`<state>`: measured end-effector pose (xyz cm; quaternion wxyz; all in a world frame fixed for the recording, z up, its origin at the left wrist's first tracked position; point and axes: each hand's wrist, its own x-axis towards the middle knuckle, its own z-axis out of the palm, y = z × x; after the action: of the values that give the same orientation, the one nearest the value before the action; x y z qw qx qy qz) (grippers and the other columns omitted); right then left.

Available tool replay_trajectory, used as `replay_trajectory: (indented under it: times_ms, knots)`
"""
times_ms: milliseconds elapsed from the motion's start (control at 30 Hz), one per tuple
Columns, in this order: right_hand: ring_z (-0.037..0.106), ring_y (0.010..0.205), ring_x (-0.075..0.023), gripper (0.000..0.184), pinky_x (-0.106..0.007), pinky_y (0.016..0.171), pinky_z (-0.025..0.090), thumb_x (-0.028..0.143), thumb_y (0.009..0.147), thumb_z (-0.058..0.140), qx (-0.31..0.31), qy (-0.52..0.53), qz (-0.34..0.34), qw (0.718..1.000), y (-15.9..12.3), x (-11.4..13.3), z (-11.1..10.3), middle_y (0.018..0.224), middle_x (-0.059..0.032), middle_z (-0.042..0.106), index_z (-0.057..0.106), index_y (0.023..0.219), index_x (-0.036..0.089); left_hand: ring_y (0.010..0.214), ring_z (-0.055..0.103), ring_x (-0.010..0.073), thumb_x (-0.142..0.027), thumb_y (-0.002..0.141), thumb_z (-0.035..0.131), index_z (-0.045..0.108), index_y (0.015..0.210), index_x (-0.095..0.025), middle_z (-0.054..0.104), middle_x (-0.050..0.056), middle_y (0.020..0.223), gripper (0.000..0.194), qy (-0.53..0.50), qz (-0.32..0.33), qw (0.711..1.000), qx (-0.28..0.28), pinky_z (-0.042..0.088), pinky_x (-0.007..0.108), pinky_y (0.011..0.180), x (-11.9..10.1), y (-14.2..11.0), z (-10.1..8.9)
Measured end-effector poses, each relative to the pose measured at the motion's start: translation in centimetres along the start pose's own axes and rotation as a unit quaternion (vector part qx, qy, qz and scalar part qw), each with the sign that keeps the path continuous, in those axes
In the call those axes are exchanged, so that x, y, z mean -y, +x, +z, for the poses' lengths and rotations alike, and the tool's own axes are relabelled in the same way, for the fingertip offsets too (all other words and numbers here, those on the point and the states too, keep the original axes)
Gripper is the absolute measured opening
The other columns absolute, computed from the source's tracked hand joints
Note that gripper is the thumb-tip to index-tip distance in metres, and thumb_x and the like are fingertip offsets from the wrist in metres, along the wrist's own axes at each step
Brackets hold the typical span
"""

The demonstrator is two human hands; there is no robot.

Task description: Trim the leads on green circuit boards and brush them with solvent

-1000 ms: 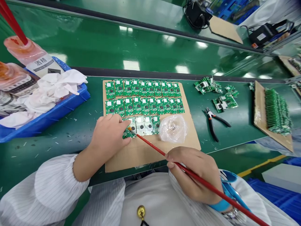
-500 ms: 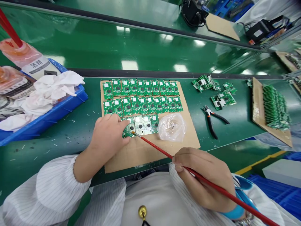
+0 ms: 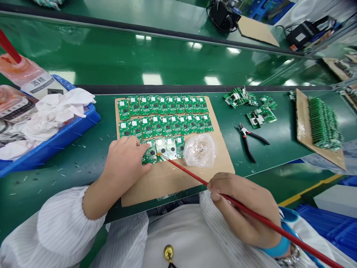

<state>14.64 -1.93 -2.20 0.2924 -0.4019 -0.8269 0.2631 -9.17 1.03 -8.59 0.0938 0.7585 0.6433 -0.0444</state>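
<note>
My left hand (image 3: 124,160) rests its fingers on a tilted green circuit board (image 3: 150,154) at the left end of the lowest row. My right hand (image 3: 242,208) grips a long red-handled brush (image 3: 192,178), and its fine tip sits on a pale board (image 3: 161,148) next to the tilted one. Two fuller rows of green circuit boards (image 3: 163,111) lie above, all on a cardboard sheet (image 3: 178,182). A clear plastic bag (image 3: 199,150) of small metal parts lies right of the lowest row.
A blue crate (image 3: 55,137) with white cloth (image 3: 52,119) and labelled bottles stands at left. Red-handled pliers (image 3: 248,139), loose boards (image 3: 240,97) and a stack of boards on cardboard (image 3: 323,124) lie to the right on the green bench.
The brush tip has shifted slightly right across the boards, and my right hand has moved right with it. The whole scene has drifted left and slightly down in the view.
</note>
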Motion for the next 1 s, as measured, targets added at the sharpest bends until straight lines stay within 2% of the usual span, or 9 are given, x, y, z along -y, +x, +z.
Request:
replay_trajectory:
  times_ms: [167,367,633,1000]
  knots:
    - [0.061,0.063,-0.0117,0.014,-0.022,0.057,0.051,0.008,0.080,0.050,-0.019,-0.018,0.009,1.000,-0.1,-0.7,0.3,0.069,0.0003,0.062,0.054,0.079,0.021,0.086,0.056,0.0260,-0.041,0.071,0.064,0.067,0.105,-0.027,0.062,0.006,0.092,0.037,0.010,0.019,1.000,-0.019,0.034,0.036,0.067,-1.0,0.4,-0.7]
    - [0.060,0.067,-0.0122,0.014,-0.024,0.060,0.051,0.008,0.082,0.048,0.020,0.018,0.014,1.000,-0.3,-1.3,1.2,0.073,-0.0019,0.062,0.055,0.082,0.020,0.086,0.056,0.0271,-0.042,0.071,0.066,0.068,0.099,-0.027,0.062,0.007,0.088,0.032,0.010,0.052,0.999,-0.010,0.034,0.037,0.068,-2.4,1.2,-0.4]
    - [0.058,0.063,-0.0114,0.016,-0.023,0.056,0.048,0.006,0.081,0.047,0.064,0.035,0.004,0.997,-0.7,-1.1,0.4,0.071,-0.0024,0.062,0.057,0.081,0.018,0.083,0.056,0.0271,-0.037,0.073,0.062,0.069,0.096,-0.025,0.060,0.008,0.086,0.027,0.009,0.050,0.999,-0.004,0.035,0.038,0.066,-2.6,1.5,0.0]
    - [0.058,0.063,-0.0115,0.018,-0.023,0.058,0.051,0.005,0.079,0.047,0.019,0.012,0.005,1.000,-1.0,-0.8,-0.8,0.070,-0.0015,0.061,0.054,0.080,0.021,0.086,0.056,0.0281,-0.037,0.072,0.061,0.070,0.098,-0.025,0.062,0.008,0.090,0.030,0.005,0.041,0.999,-0.001,0.036,0.038,0.067,-2.6,1.8,0.1]
